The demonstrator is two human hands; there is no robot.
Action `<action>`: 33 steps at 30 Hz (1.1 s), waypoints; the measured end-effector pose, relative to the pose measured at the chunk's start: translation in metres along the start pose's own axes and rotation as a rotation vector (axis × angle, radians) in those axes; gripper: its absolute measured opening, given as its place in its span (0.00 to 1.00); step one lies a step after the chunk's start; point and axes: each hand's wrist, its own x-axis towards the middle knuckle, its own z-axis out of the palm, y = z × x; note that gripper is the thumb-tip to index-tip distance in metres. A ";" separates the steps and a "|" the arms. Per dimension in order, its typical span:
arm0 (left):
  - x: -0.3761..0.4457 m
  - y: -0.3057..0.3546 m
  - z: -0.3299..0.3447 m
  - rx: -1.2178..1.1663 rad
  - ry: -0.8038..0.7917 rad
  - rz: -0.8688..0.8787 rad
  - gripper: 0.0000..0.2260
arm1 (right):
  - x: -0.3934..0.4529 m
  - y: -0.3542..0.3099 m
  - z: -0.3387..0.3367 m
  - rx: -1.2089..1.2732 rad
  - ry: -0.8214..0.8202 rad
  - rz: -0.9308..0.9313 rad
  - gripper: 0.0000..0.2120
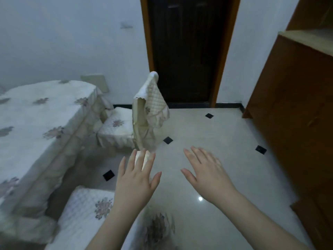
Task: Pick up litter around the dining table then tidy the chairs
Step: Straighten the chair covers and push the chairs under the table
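Note:
The dining table [36,112] on the left wears a white quilted cloth with flower patterns. A covered chair [142,120] stands at its far corner, seat toward the table, its back cover partly slipped off. A second covered chair [84,213] stands close below me, its seat beside the table. My left hand [137,179] is stretched out flat with fingers spread above the floor, just short of the far chair. My right hand [207,175] is also spread flat beside it and holds nothing. A pale object [144,157] shows between my left fingers, and I cannot tell what it is.
Glossy white floor tiles [207,134] with small black diamond insets spread ahead and to the right. A dark wooden door [185,51] stands in the far wall. A brown wooden cabinet [295,105] lines the right side.

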 end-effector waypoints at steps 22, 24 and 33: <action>-0.020 -0.036 0.048 0.024 -0.112 -0.804 0.27 | 0.182 -0.095 0.079 0.001 -0.205 -0.879 0.32; -0.022 -0.027 0.048 0.051 -0.118 -0.878 0.27 | 0.194 -0.094 0.083 0.029 -0.235 -0.961 0.32; -0.041 0.021 0.058 0.027 -0.112 -1.159 0.31 | 0.191 -0.099 0.098 0.166 -0.384 -1.271 0.39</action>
